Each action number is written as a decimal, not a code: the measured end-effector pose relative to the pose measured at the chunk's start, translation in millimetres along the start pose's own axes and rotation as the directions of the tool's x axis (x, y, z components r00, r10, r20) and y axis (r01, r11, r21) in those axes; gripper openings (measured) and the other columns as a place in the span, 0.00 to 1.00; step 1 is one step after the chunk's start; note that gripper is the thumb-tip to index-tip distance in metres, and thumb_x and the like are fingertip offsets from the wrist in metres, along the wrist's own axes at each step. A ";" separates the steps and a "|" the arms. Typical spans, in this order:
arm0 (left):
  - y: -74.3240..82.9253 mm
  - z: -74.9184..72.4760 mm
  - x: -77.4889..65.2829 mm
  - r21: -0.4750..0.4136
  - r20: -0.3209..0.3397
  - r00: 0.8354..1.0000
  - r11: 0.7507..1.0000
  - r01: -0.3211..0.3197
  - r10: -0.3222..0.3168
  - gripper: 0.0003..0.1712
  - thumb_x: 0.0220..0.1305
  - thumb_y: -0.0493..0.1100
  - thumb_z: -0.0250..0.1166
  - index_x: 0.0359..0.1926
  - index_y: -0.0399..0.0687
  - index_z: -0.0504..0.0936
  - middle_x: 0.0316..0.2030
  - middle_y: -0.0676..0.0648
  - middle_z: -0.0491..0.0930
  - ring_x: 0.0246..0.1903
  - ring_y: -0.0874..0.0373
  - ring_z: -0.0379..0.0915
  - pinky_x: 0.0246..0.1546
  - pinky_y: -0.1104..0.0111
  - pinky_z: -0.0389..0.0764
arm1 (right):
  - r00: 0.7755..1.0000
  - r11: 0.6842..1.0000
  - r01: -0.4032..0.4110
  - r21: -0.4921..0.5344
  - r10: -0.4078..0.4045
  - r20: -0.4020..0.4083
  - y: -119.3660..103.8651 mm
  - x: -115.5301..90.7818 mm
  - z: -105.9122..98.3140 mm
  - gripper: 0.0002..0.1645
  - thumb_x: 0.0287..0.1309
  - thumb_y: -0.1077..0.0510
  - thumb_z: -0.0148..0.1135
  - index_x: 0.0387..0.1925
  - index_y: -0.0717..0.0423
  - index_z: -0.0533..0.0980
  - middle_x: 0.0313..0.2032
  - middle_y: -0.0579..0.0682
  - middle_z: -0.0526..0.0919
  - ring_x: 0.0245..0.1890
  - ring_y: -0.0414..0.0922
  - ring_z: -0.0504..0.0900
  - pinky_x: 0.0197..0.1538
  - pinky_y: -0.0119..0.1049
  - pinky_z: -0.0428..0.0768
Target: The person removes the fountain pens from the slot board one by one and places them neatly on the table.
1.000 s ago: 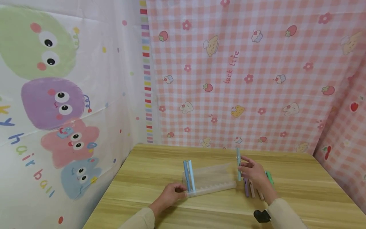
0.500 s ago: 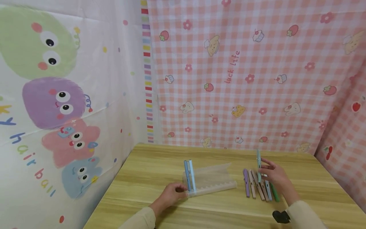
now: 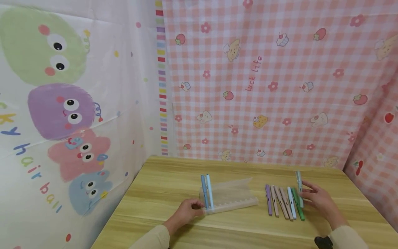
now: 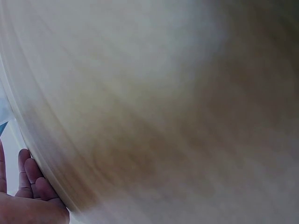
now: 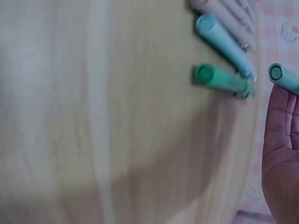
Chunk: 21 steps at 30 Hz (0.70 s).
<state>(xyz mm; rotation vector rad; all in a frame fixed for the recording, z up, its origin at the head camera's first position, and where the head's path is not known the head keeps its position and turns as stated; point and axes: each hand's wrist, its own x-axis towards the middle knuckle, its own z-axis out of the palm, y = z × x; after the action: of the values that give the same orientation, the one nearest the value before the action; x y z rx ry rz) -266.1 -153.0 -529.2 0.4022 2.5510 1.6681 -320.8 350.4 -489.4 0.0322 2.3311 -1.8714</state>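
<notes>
My left hand (image 3: pixel 186 212) pinches the left end of a translucent plastic pen holder (image 3: pixel 230 206), which has a notched front strip and a clear sheet behind. Two pens stand upright in its left notches: a darker blue pen (image 3: pixel 204 190) and a light blue pen (image 3: pixel 209 191). On the right, my right hand (image 3: pixel 320 200) holds a pale teal pen (image 3: pixel 299 180) nearly upright between thumb and fingers, just beside a green pen (image 3: pixel 298 204) on the table. The right wrist view shows the end of the held pen (image 5: pixel 283 78) above the fingers.
Left of the green pen lie a light blue pen (image 3: pixel 291 200), several pinkish-brown pens (image 3: pixel 275 200) and a purple pen (image 3: pixel 268 200), roughly side by side. The wooden table (image 3: pixel 174 173) meets a checked curtain (image 3: pixel 264 103) at the back and a printed white curtain (image 3: pixel 124 103) at left.
My right hand has moved right with the pale teal pen, from near the holder's right end, past the row of pens to its right side. The left hand and holder have stayed put.
</notes>
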 end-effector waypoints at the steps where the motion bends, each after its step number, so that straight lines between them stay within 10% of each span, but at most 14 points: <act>1: -0.2 -0.1 0.1 0.000 0.001 1.000 1.000 0.000 0.000 0.09 0.57 0.32 0.71 0.39 0.35 0.83 0.36 0.46 0.82 0.36 0.57 0.72 0.37 0.68 0.76 | 1.000 1.000 -0.006 -0.007 0.006 -0.002 1.7 -0.6 -2.4 0.44 0.66 0.65 0.60 0.74 0.72 0.46 0.57 0.70 0.73 0.42 0.38 0.82 0.47 0.39 0.82; 11: 1.5 -0.5 -0.1 -0.003 0.007 1.000 1.000 0.005 -0.005 0.09 0.58 0.32 0.71 0.40 0.35 0.83 0.37 0.44 0.82 0.37 0.56 0.72 0.37 0.68 0.76 | 0.998 0.998 -0.065 -0.010 0.065 0.008 19.3 -4.8 -16.4 0.44 0.65 0.68 0.58 0.71 0.76 0.43 0.52 0.74 0.77 0.39 0.42 0.84 0.44 0.42 0.83; 21: 1.6 -1.0 0.5 0.003 0.010 0.999 1.000 0.030 -0.030 0.09 0.58 0.33 0.71 0.40 0.36 0.83 0.37 0.46 0.81 0.37 0.56 0.72 0.37 0.68 0.76 | 0.987 0.987 -0.160 0.019 0.160 0.008 31.2 -3.1 -22.1 0.47 0.62 0.65 0.64 0.72 0.73 0.47 0.43 0.55 0.83 0.38 0.40 0.82 0.44 0.42 0.82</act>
<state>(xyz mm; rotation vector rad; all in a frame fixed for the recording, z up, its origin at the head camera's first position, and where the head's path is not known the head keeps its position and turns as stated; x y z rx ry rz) -266.5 -153.1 -527.3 0.3690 2.5398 1.6485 -316.6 379.0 -514.6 0.2087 2.2329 -1.8141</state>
